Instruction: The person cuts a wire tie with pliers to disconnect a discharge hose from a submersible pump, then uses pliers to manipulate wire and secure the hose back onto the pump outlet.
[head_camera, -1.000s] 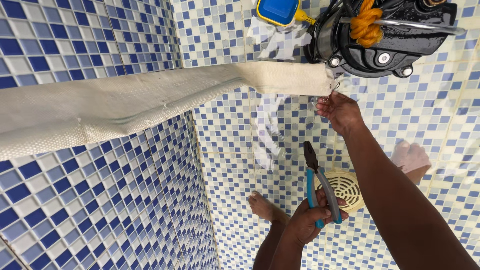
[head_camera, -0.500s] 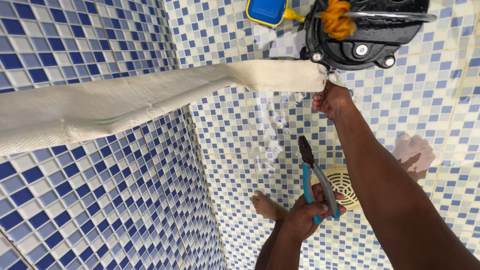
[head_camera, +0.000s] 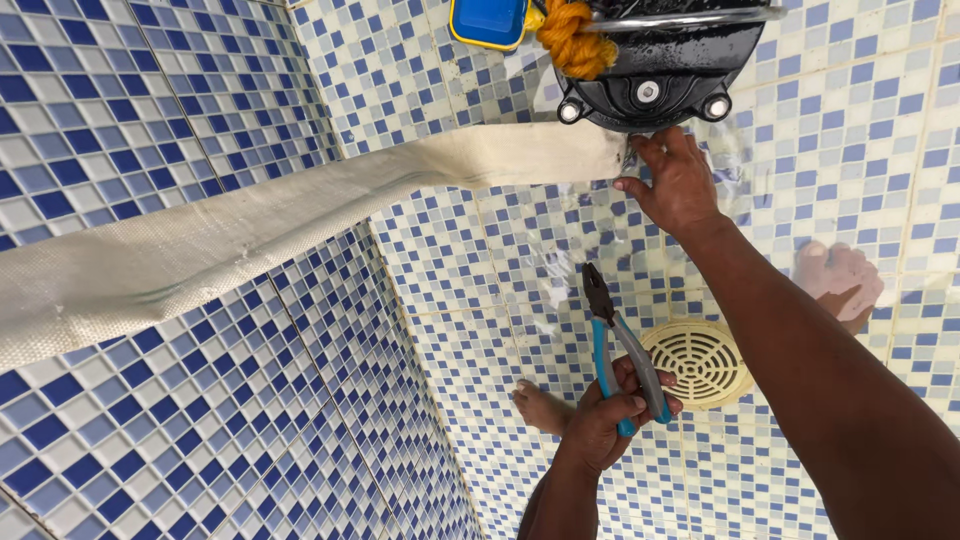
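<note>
Up at top centre, the right hand (head_camera: 678, 185) touches the joint where the hose (head_camera: 300, 215) meets the black pump (head_camera: 665, 70); whether its fingers pinch anything is hidden. Lower centre, the left hand (head_camera: 610, 420) is closed around blue-handled pliers (head_camera: 620, 350), jaws up. The pump and blue float (head_camera: 488, 20) are cut off by the top edge. A round drain (head_camera: 700, 362) lies right of the pliers; shallow water blurs the tiled floor (head_camera: 880, 150) and feet.

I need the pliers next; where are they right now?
In the head view, the pliers are low and centre-right, gripped in the left hand, just left of the round drain cover.
</note>
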